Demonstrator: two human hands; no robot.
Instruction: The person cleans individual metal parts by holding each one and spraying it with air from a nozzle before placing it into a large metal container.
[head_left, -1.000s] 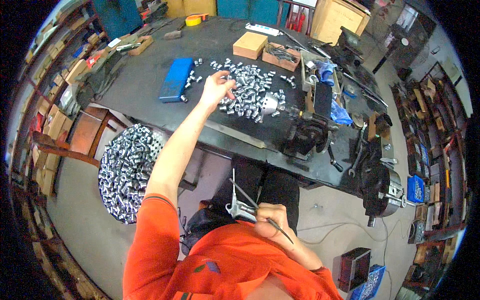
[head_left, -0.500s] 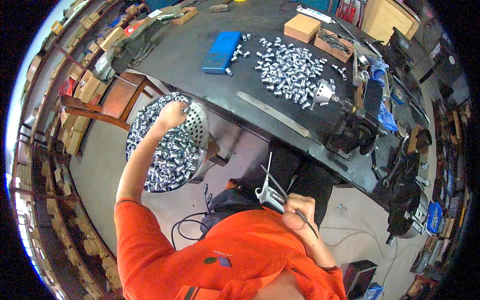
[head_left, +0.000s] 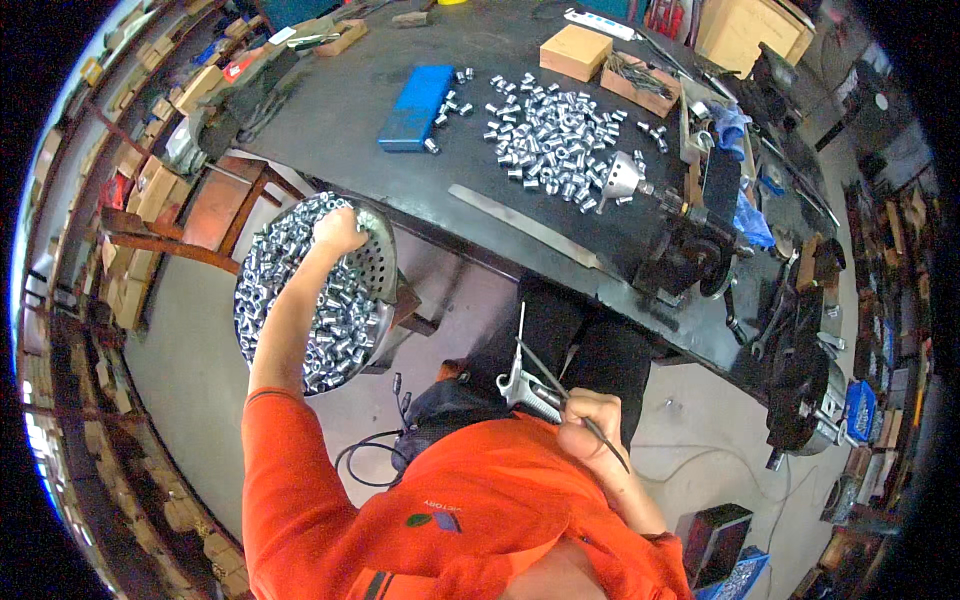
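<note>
My left hand [head_left: 340, 232] is closed over the heap of small shiny metal sleeves [head_left: 335, 345] in a round metal basin with a perforated side [head_left: 376, 262]. Its fingertips are hidden, so what they hold does not show. At my lap, my right hand [head_left: 592, 424] is closed around a thin dark rod [head_left: 541, 367], which slants up to the left and sticks out below the fist. A silver air blow gun [head_left: 522, 387] lies against my lap close to that hand; whether the fingers also touch it I cannot tell.
On the dark workbench [head_left: 340, 120] lie more metal sleeves [head_left: 555, 140], a blue box [head_left: 417, 108] and a flat metal bar [head_left: 525, 225]. A drill-like machine [head_left: 685, 245] with a perforated cone stands at the right. A wooden chair [head_left: 215, 205] is beyond the basin.
The whole view has shifted slightly. My left hand remains at the heap, its wrist and fingers a little turned. My right hand still grips the rod at my lap.
</note>
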